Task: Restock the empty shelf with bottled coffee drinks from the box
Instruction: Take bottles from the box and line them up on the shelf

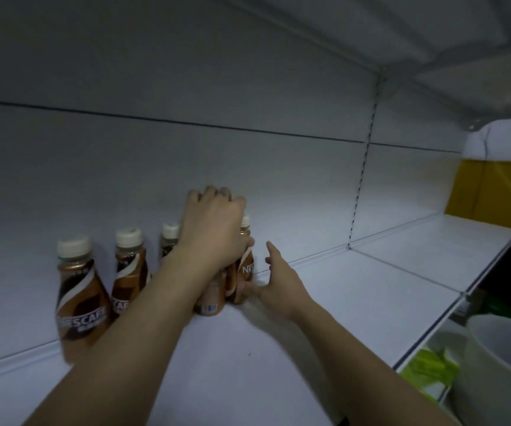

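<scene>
Brown coffee bottles (79, 296) stand on the white shelf (324, 302); left hand (214, 229) grips bottle tops, right hand (278, 281) spread open beside.

Lighting: dim, cool; brightest patch on back panel (294, 192). Shadow: shelf (324, 302) darkens leftward. Image: soft, slightly blurred; wide-angle bending at edges.

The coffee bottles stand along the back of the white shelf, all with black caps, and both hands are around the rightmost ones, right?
Not quite: the head view shows cream-white caps, not black. The rest holds.
</scene>
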`<state>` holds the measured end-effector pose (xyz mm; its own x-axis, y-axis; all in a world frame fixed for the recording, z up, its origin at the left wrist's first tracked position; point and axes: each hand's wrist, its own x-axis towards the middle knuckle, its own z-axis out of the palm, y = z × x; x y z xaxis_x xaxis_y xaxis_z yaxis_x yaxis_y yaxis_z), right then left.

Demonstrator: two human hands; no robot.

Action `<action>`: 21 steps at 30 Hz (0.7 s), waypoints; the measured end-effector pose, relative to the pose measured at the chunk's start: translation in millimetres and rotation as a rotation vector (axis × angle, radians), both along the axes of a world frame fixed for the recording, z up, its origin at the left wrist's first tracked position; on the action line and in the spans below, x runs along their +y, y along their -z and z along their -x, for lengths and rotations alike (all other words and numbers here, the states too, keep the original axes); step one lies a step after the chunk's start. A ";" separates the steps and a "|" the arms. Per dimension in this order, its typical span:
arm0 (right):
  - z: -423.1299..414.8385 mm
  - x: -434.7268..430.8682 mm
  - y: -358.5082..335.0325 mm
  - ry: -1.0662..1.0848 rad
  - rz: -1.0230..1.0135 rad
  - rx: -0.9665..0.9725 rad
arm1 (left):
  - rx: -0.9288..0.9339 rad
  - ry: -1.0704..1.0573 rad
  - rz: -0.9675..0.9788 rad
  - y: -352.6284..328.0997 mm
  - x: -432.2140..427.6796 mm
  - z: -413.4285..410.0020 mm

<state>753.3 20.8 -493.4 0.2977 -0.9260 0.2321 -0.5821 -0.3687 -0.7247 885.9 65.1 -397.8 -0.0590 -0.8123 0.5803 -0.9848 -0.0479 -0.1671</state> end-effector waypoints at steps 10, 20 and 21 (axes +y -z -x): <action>177.4 65.3 -19.9 0.289 0.113 0.239 | 0.121 0.498 -0.272 36.8 8.3 126.7; 355.9 191.9 27.7 0.723 -0.077 0.274 | 0.062 0.907 -0.490 94.6 54.4 332.2; 370.0 201.1 38.8 0.762 -0.113 0.275 | 0.068 0.931 -0.522 106.6 58.7 349.1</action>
<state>383.3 221.9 -532.2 -0.3900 -0.9108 0.1354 -0.8059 0.2666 -0.5286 536.7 123.8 -504.3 -0.7644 -0.6132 0.1989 -0.6051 0.7890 0.1067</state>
